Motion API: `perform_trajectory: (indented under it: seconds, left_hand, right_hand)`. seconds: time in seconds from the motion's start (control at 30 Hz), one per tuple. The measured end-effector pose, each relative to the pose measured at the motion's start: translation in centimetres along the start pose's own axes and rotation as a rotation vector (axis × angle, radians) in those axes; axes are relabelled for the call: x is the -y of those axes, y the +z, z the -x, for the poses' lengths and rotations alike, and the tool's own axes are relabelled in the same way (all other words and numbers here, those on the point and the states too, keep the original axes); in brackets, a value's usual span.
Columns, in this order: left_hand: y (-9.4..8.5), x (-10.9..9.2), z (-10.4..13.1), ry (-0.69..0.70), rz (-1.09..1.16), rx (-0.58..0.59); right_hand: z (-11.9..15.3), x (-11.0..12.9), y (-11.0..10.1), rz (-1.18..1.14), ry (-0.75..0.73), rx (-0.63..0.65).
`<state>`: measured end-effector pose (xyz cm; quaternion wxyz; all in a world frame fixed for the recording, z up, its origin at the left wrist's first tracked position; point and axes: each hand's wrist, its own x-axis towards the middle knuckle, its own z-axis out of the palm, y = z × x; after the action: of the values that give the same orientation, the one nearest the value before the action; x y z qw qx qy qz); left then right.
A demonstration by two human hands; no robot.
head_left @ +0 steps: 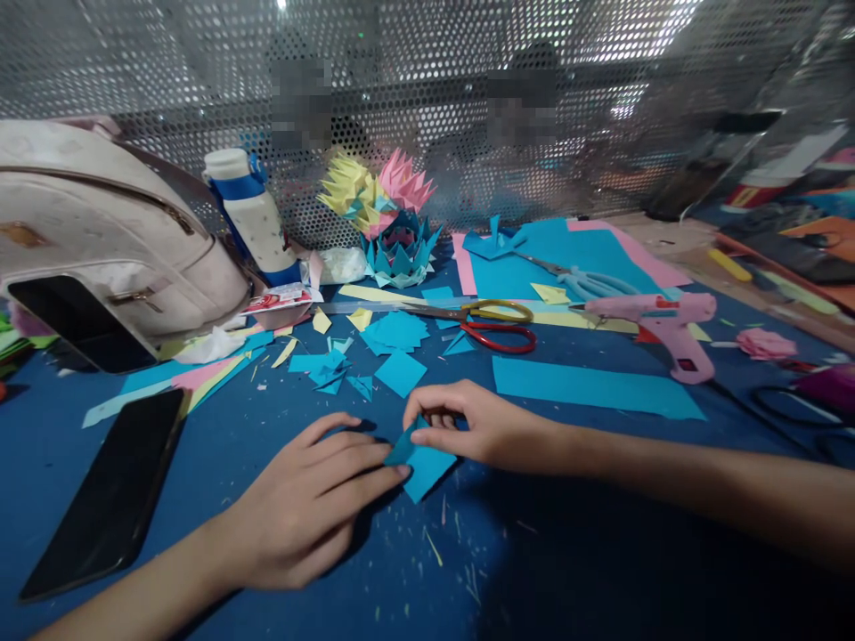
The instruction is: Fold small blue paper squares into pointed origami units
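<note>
A small blue paper square (426,470) lies on the dark blue table, its upper left part lifted or folded. My right hand (460,423) pinches the top of this paper between thumb and fingers. My left hand (313,499) is spread with the palm down, and its fingertips touch the paper's left corner. Just behind the hands are a loose blue square (401,372), a stack of blue squares (395,331) and folded blue pieces (329,369).
Scissors (468,316), a pink glue gun (661,313) and a blue strip (594,388) lie behind my right arm. Two phones (110,490) are at the left, near a backpack (113,214) and a bottle (257,218). Folded paper flowers (401,249) stand at the back.
</note>
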<state>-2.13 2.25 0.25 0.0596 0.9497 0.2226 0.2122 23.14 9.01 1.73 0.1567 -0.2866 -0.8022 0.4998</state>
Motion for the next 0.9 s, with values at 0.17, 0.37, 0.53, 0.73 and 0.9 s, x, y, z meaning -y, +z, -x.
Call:
perform_trajectory:
  seconds: [0.17,0.37,0.53,0.73,0.9]
  left_hand:
    - [-0.1,-0.1,-0.3,-0.012,0.036,0.02]
    - [0.0,-0.1,-0.5,-0.076,0.071,0.003]
    - [0.0,-0.2,-0.5,-0.12,0.08,0.02]
    - [0.2,-0.1,-0.4,-0.05,0.077,0.022]
    - [0.3,0.0,-0.3,-0.045,0.121,-0.023]
  right_hand:
    - [0.1,0.3,-0.3,0.191,-0.024,0.04]
    - [0.1,-0.2,-0.6,0.365,-0.057,-0.017]
    - [-0.1,-1.0,-1.1,0.466,-0.257,0.036]
    - [-0.1,-0.5,-2.3,0.664,-0.495,0.206]
    - [0.1,0.0,-3.0,0.804,-0.529,0.223]
